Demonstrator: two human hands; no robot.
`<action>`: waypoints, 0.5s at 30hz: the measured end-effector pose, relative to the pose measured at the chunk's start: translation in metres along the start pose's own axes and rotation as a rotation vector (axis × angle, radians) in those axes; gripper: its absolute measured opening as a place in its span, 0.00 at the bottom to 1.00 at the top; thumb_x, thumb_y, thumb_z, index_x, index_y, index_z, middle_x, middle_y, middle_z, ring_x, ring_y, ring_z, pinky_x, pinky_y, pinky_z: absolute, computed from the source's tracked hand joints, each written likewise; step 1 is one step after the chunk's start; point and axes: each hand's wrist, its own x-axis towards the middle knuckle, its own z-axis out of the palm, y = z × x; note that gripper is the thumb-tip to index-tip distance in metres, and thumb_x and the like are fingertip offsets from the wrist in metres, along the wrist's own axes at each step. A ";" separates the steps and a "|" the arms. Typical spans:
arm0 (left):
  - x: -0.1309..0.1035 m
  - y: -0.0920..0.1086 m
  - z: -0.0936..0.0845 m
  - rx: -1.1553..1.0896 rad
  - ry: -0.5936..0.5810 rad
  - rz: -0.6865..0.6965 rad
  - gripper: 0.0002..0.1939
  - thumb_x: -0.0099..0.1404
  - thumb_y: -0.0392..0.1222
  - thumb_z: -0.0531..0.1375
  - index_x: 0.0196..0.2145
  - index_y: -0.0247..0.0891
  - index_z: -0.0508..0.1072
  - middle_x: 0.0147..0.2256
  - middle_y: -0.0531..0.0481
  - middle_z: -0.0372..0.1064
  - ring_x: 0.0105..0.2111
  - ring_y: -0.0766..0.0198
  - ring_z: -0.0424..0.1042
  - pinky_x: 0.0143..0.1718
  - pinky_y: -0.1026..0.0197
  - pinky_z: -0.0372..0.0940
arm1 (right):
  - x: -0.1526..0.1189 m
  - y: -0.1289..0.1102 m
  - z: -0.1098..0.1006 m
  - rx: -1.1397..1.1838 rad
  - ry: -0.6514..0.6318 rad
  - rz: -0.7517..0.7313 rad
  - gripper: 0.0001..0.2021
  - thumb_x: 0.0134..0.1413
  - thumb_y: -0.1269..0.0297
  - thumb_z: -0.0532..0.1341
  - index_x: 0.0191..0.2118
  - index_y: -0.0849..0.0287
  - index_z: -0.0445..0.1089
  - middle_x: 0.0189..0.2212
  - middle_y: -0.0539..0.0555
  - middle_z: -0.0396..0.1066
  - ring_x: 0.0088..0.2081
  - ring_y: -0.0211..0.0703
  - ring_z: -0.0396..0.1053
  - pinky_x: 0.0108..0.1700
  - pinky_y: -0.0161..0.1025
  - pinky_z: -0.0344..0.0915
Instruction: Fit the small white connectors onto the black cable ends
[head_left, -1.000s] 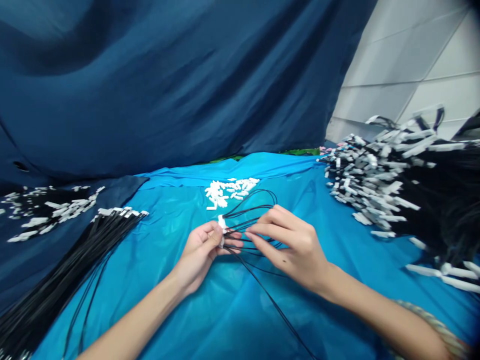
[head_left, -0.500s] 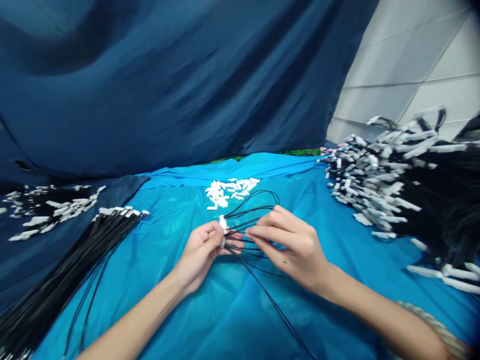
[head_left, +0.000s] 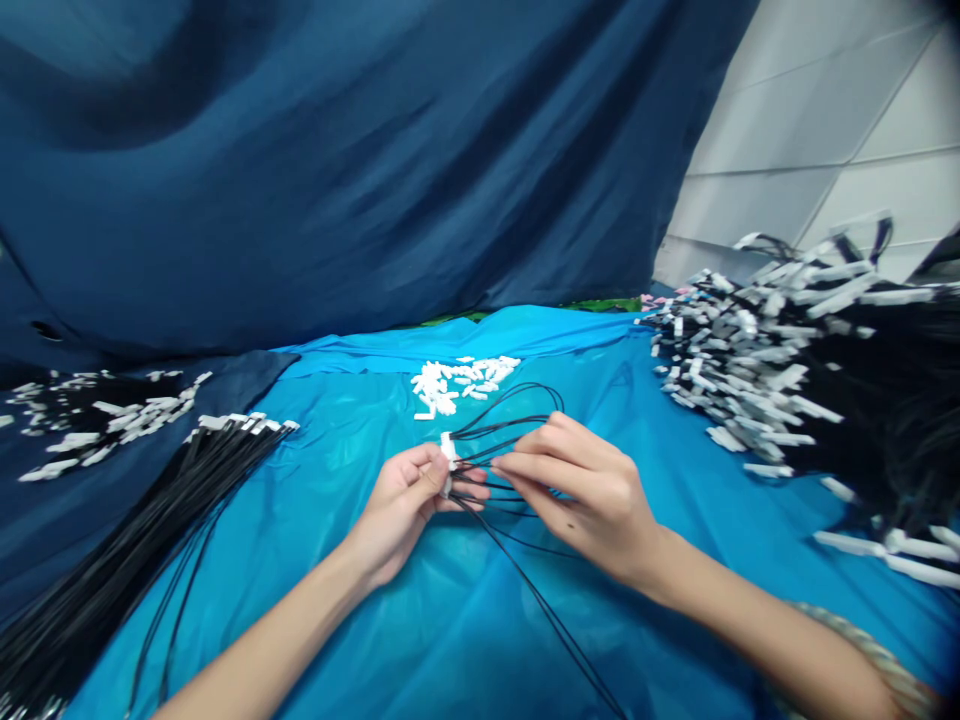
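A white connector housing (head_left: 448, 450) is pinched between the thumb and fingers of my left hand (head_left: 409, 490). Thin black wires (head_left: 536, 590) run out of its right side; some loop back past my right hand and others trail down toward the lower right. My right hand (head_left: 581, 490) is closed, its thumb and fingertips pinching one of these wires a short way right of the connector. The wire's end is too small to make out. Beyond my hands lies a pile of loose white connector housings (head_left: 457, 383) on the blue cloth.
At the left a bundle of black wires (head_left: 150, 510) with white ends lies slanted, beside more white-tipped wires (head_left: 112, 420) on dark cloth. A large heap of white-tipped wires (head_left: 757, 350) rises on the right. A dark blue curtain (head_left: 337, 170) hangs behind the blue cloth (head_left: 330, 640).
Both hands keep their grips and have barely moved. The connector and its wires have shifted very slightly to the right.
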 end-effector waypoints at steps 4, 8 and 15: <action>-0.001 0.000 0.000 0.003 -0.002 0.000 0.09 0.57 0.42 0.56 0.29 0.32 0.67 0.31 0.44 0.71 0.29 0.64 0.71 0.31 0.63 0.66 | -0.002 0.001 0.000 0.003 -0.011 -0.019 0.08 0.47 0.79 0.58 0.34 0.64 0.67 0.27 0.53 0.65 0.28 0.35 0.59 0.29 0.36 0.56; -0.001 0.000 0.000 0.009 0.003 0.000 0.10 0.57 0.43 0.56 0.29 0.32 0.67 0.30 0.44 0.71 0.29 0.62 0.71 0.31 0.62 0.66 | -0.003 0.002 0.000 0.012 -0.028 -0.015 0.08 0.47 0.79 0.58 0.34 0.64 0.67 0.27 0.52 0.65 0.28 0.35 0.58 0.30 0.36 0.57; 0.000 0.000 0.001 0.024 0.007 0.001 0.11 0.55 0.45 0.57 0.29 0.32 0.67 0.30 0.44 0.71 0.30 0.60 0.71 0.31 0.61 0.65 | -0.003 0.003 0.001 0.005 -0.047 -0.008 0.07 0.48 0.78 0.57 0.34 0.64 0.67 0.27 0.53 0.65 0.29 0.35 0.58 0.30 0.36 0.57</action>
